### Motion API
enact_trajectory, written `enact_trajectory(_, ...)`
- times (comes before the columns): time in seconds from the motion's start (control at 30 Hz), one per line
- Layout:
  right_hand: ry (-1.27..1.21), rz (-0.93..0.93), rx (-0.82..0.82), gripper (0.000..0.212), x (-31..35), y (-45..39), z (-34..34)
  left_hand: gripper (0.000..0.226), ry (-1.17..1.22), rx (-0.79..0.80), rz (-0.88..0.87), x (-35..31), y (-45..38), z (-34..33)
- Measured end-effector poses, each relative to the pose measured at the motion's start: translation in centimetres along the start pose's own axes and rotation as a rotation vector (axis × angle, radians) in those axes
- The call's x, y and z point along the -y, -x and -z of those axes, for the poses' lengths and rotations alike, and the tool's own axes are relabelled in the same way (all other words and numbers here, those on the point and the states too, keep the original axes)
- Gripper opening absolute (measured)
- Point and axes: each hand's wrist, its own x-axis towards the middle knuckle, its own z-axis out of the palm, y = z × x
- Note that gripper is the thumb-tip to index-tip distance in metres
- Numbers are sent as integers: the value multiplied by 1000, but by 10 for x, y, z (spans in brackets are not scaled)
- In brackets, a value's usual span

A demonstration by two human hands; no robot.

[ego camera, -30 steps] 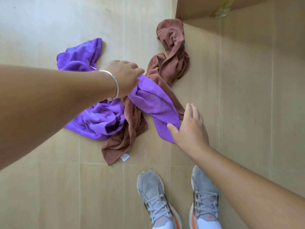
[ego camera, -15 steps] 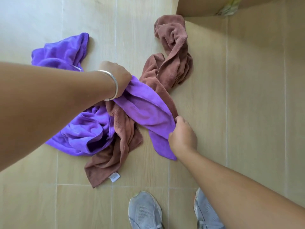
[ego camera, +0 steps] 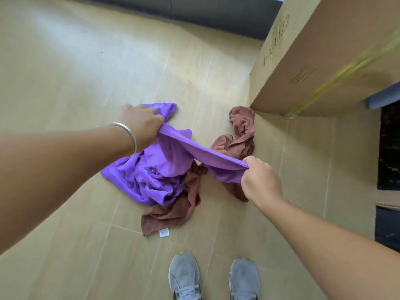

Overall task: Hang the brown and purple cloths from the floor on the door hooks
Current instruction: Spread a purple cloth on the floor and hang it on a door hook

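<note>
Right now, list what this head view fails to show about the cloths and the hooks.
- Door hooks: none appear in the head view.
- Brown cloth: its middle is covered by the purple cloth.
- Purple cloth's held corners: buried inside the left hand and right hand.
- White tag on the brown cloth: print too small to read.
- Cardboard box: markings blurred, cut off by the frame's right edge.

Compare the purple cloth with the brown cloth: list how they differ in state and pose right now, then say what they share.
1. The purple cloth is gripped by the left hand and right hand; no hand holds the brown cloth.
2. One purple edge is stretched taut and raised between the hands; the brown one lies slack on the floor.
3. The purple cloth partly covers the brown.
Both are crumpled, soft towels with parts touching the floor.
</note>
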Motion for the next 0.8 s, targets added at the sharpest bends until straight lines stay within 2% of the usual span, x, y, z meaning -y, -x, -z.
enact_trajectory(0.13,-63,150,-47,38,55,1,83,21,78,-42,144,59,51,53)
enact_trajectory(0.33,94,503,-185,28,141,16,184,21,142,-20,443,134,142,114)
enact_trajectory(0.47,143,663,-215,25,205,32,230,25,188,-41,614,173,213,138)
enact_trajectory(0.67,212,979,-272,12,306,82,249,24,278,-62,886,215,344,130)
enact_trajectory(0.8,278,1211,-244,17,363,145,208,19,406,-25,1146,221,444,91)
